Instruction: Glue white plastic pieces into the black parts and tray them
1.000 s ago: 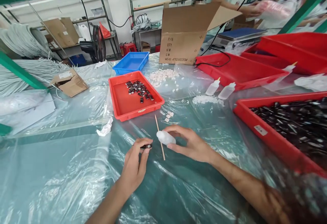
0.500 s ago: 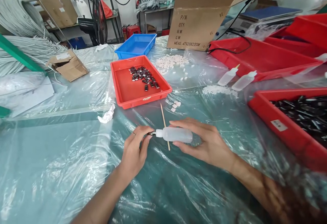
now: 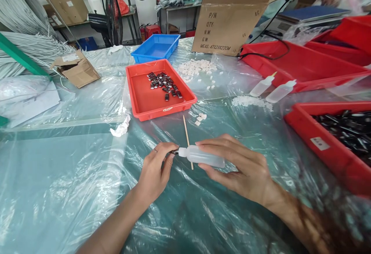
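Note:
Between thumb and fingers, my left hand (image 3: 156,167) pinches a small black part (image 3: 174,152), mostly hidden by the fingertips. My right hand (image 3: 237,165) is closed around a translucent squeeze bottle (image 3: 204,156), which lies nearly level in the grip. The bottle's nozzle points left and meets the black part, or comes very close to it. Beneath the bottle, a thin wooden stick (image 3: 187,130) rests on the plastic-covered table. Several small white pieces (image 3: 200,119) lie just beyond the stick.
A red tray (image 3: 142,107) holds several small black parts; a blue tray (image 3: 142,58) stands behind it. White pieces (image 3: 197,68) are heaped nearby. Two more squeeze bottles (image 3: 280,91) lie at right, near a red bin of black parts (image 3: 307,130). A cardboard box (image 3: 228,14) stands behind.
The right hand and the bottle's rear end have shifted slightly right and down, so the bottle tilts a little more. The left hand keeps its pinch; the whole view has shifted slightly.

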Motion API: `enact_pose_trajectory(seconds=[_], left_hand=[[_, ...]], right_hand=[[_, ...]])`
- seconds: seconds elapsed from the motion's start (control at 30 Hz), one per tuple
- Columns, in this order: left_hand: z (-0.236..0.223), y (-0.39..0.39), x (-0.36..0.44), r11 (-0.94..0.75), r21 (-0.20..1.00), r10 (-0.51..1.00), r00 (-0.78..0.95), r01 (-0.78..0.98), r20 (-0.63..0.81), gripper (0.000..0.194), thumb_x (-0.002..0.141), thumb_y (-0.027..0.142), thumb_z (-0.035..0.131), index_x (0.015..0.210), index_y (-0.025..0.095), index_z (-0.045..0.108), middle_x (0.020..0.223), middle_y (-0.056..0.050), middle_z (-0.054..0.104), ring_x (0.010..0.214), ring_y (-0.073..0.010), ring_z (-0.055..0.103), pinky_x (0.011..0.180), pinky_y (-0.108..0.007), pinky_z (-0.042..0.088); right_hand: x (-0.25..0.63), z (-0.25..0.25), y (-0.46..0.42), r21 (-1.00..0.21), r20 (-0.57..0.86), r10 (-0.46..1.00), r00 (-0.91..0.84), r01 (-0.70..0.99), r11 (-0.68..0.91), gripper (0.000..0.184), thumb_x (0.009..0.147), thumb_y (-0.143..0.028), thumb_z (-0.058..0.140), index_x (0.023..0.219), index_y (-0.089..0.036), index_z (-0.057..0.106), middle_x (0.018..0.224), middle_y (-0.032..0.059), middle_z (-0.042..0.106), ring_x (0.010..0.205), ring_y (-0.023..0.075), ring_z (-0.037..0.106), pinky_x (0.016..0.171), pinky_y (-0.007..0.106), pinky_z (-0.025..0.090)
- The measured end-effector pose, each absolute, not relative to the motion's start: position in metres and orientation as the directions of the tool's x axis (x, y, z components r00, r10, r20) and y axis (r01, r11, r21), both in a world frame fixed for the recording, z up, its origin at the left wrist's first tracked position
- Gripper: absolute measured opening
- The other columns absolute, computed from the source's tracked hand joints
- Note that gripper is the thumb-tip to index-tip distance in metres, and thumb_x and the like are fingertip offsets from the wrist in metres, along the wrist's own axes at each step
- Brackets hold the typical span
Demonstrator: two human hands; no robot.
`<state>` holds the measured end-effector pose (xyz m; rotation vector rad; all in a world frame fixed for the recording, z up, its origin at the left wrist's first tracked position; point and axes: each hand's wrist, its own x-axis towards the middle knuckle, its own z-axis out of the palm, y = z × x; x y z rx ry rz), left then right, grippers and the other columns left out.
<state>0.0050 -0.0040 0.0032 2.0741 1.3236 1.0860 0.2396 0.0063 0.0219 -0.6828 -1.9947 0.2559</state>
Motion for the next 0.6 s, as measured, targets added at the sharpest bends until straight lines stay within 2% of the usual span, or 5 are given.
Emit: enact_pose_trajectory(seconds=[0.2, 0.4, 0.5, 0.6], left_hand=[[0.003, -0.004, 0.005, -0.463, 0.694, 0.885, 0.242, 0.552, 0.398, 0.027, 0.095, 0.012, 0.048, 0.114, 0.029, 0.057, 0.107, -0.003, 0.069, 0.092, -0.0155, 0.068, 0.076, -0.026, 0.055], [0.003, -0.003, 0.006, -0.488, 0.672, 0.871, 0.261, 0.558, 0.416, 0.027, 0.095, 0.01, 0.048, 0.113, 0.029, 0.057, 0.107, -0.002, 0.07, 0.095, -0.015, 0.068, 0.077, -0.024, 0.053], [0.004, -0.004, 0.007, -0.476, 0.68, 0.878, 0.25, 0.557, 0.409, 0.026, 0.095, 0.012, 0.049, 0.113, 0.029, 0.057, 0.104, -0.002, 0.07, 0.092, -0.0154, 0.068, 0.076, -0.025, 0.052], [0.005, -0.004, 0.007, -0.47, 0.683, 0.881, 0.246, 0.559, 0.405, 0.024, 0.095, 0.014, 0.049, 0.111, 0.028, 0.058, 0.102, -0.002, 0.07, 0.085, -0.0149, 0.067, 0.074, -0.025, 0.052]], right_hand=[[0.241, 0.024, 0.007, -0.46, 0.73, 0.571, -0.376, 0.348, 0.817, 0.058, 0.092, -0.01, 0.078, 0.145, -0.031, 0.068, 0.114, 0.0084, 0.083, 0.091, 0.0259, 0.081, 0.076, 0.044, 0.066], [0.242, 0.027, 0.006, -0.394, 0.735, 0.536, -0.416, 0.381, 0.836, 0.056, 0.093, -0.01, 0.078, 0.144, -0.029, 0.066, 0.113, 0.0088, 0.084, 0.088, 0.0245, 0.079, 0.073, 0.042, 0.068], [0.243, 0.025, 0.002, -0.3, 0.739, 0.497, -0.454, 0.439, 0.847, 0.064, 0.093, -0.008, 0.077, 0.151, -0.028, 0.061, 0.112, 0.009, 0.085, 0.084, 0.0257, 0.078, 0.069, 0.043, 0.068], [0.244, 0.025, -0.004, -0.139, 0.734, 0.423, -0.532, 0.491, 0.86, 0.067, 0.093, -0.009, 0.077, 0.156, -0.022, 0.056, 0.113, 0.0119, 0.086, 0.083, 0.0278, 0.08, 0.067, 0.045, 0.069]])
